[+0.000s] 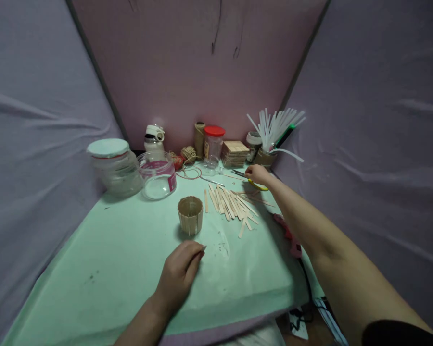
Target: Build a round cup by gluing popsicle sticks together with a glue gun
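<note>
My left hand (180, 269) is closed in a pinch above the front of the table, with a small pale tip showing at its fingertips; what it is I cannot make out. Just beyond it stands a small cup covered in wooden sticks (190, 222), upright and open at the top. My right hand (258, 174) reaches to the back right, its fingers closed over yellow-handled scissors (259, 186) whose dark blades point left. Between the cup and that hand lies a loose pile of craft sticks (231, 203).
A pink glue gun (290, 238) with a black cord lies under my right forearm. Along the back stand clear jars (157, 182), twine balls (188, 154), a red-lidded jar (214, 144), a stack of wooden squares (235, 153) and white glue sticks (276, 127). A lidded jar (117, 170) stands left.
</note>
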Motion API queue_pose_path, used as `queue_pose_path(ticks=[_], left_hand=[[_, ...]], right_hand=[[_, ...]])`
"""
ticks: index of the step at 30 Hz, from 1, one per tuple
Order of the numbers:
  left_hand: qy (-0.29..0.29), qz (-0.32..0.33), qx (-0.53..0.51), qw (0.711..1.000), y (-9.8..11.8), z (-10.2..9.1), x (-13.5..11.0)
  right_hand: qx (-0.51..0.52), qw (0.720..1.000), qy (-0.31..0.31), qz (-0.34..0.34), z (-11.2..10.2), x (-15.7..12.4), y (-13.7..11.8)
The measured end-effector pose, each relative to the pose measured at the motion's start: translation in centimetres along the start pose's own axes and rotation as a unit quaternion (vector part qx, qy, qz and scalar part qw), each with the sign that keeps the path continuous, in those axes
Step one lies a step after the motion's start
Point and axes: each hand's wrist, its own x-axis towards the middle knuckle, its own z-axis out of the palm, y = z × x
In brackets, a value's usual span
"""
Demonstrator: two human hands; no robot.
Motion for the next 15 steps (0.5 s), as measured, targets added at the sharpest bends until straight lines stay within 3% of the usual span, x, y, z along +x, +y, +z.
queue_pose_path(ticks=[4,9,12,15], left_hand=[[0.014,0.001,0.002,1.0,-0.2,0.0,-0.2],[0.015,0.015,-0.021,1.0,-0.4,0.0,-0.3],[0.005,0.037,-0.025,0.999,-0.3,0.1,0.0],[-0.01,0.045,-0.024,0.999,-0.2,0.1,0.4]], right_hand=[[-0.021,0.999,-0.023,-0.004,0.1,1.0,0.7],[-0.025,0.999,-0.026,-0.019,-0.2,0.0,2.0],[-0.007,0.998,-0.028,-0.058,-0.2,-0.4,0.6],[0.018,0.993,-0.041,-0.113,0.5,0.0,-3.0]])
